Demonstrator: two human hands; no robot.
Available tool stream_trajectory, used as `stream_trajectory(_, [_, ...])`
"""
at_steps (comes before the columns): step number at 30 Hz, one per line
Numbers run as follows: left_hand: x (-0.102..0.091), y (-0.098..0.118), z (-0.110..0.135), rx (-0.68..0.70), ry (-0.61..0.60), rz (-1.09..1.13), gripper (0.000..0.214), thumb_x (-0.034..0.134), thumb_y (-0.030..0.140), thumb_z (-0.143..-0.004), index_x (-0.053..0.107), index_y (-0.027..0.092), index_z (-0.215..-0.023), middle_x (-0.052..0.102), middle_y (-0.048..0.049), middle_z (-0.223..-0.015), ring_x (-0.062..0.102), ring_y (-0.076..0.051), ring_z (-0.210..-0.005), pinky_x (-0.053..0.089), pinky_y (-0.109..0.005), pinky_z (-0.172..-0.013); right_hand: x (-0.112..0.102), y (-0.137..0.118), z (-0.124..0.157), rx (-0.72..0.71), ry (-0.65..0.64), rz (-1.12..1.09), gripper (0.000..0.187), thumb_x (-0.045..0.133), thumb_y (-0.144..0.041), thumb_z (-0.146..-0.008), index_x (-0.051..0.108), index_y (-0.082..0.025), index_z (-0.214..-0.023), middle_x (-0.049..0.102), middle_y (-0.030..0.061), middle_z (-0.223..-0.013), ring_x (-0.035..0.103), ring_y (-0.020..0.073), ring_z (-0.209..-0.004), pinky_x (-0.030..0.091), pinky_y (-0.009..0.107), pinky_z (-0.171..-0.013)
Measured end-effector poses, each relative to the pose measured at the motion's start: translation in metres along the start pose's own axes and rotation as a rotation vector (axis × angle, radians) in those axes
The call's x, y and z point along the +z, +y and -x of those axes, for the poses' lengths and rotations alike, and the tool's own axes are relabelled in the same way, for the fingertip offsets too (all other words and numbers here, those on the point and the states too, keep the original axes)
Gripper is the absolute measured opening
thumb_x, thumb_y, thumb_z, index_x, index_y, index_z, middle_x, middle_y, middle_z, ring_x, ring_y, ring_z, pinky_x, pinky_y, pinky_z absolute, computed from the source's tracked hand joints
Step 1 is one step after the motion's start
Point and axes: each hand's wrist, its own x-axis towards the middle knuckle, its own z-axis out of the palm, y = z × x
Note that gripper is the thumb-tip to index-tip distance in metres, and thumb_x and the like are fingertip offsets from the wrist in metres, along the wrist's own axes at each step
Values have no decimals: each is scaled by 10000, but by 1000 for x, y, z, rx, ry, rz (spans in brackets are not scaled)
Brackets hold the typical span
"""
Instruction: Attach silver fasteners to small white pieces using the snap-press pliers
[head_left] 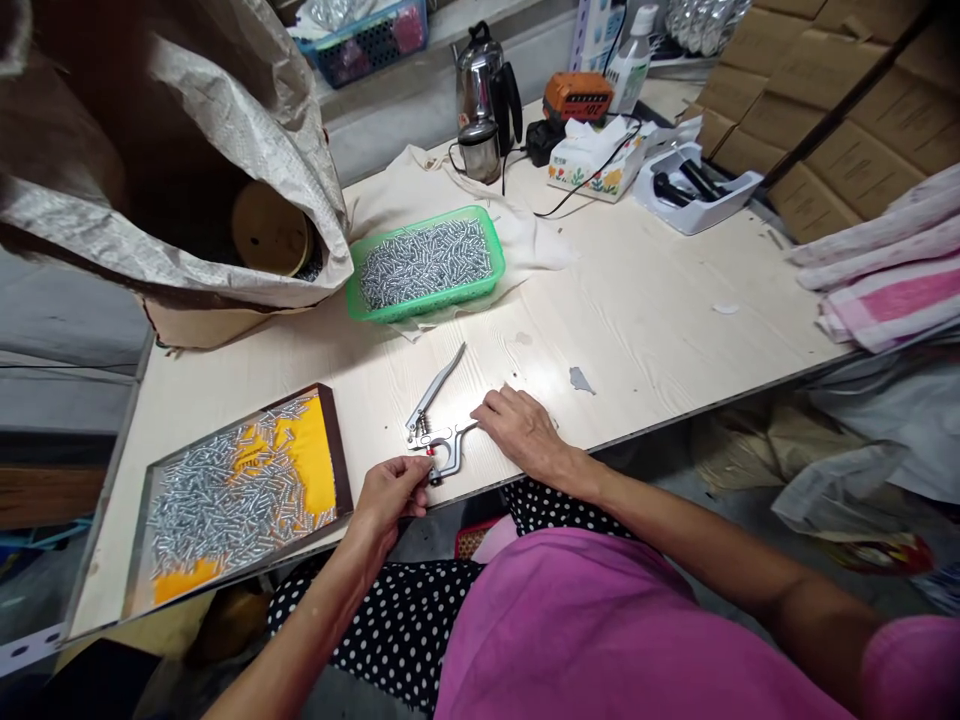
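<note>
The green tub (431, 303) stands on the pale table (652, 310), filled with small silver metal pieces (426, 262) and set on a whitish cloth (536, 235). Nearer the person than the tub lie the hand pliers (454, 452), their upper handle (437, 385) swung wide and pointing up toward the tub, with a spring (422, 424) at its base. The right hand (525, 430), nearer the person than the tub and a little to its right, has its fingers curled around the end of the pliers' lower handle. The left hand (394, 490), straight toward the person from the tub, has thumb and fingertips drawn narrow beside a red piece (430, 452) at the pliers' head; whether they pinch something small I cannot tell. To the near left of the tub, a dark-edged tray (335, 450) holds a loose heap of silver pieces (225, 500) over a yellow sheet (311, 460). A large open sack (225, 120) stands just left of the tub. Behind the tub, to its right, are a metal cup (481, 155) and a kettle (476, 85); farther right is a tissue box (600, 170).
</note>
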Motion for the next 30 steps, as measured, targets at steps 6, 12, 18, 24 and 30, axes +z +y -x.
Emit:
stream_trajectory(6, [-1, 7, 2, -74, -55, -63, 456, 875, 494, -611, 612, 145, -743, 579, 33, -459, 482, -64, -352, 393, -154, -369, -3, -2, 0, 17, -33, 5, 172, 520, -166, -1013, 680, -188, -954, 639, 62, -911, 491, 213, -899, 321, 350, -739])
stream_trajectory(12, [6, 11, 7, -93, 5, -61, 274, 798, 332, -763, 599, 145, -773, 602, 18, -465, 525, -77, -370, 475, -161, -416, -7, -2, -2, 11, -50, 28, 190, 503, -149, -1016, 679, -182, -949, 642, 63, -904, 486, 209, -873, 314, 345, -733])
stream_trajectory(18, [4, 15, 7, -134, -27, -107, 212, 774, 281, -789, 624, 131, -785, 609, 6, -472, 536, -84, -381, 470, -160, -411, -4, -2, -2, -11, -41, 24, 145, 542, -150, -996, 674, -181, -945, 644, 67, -902, 491, 215, -872, 320, 346, -721])
stream_trajectory(24, [0, 11, 5, -102, -44, -145, 360, 864, 403, -682, 661, 134, -808, 614, 13, -483, 553, -89, -405, 475, -168, -429, -22, 6, -9, -36, -182, -57, 93, 659, -249, -945, 682, -191, -1015, 657, 85, -1074, 530, 232, -972, 379, 357, -791])
stream_trajectory(30, [1, 7, 5, -78, -39, -152, 421, 885, 460, -636, 646, 141, -770, 607, 7, -474, 553, -89, -414, 466, -162, -431, -34, 37, -54, -298, -290, -118, 953, 860, -495, -721, 419, -182, -1505, 344, 200, -1592, 299, 385, -1420, 347, 524, -1064])
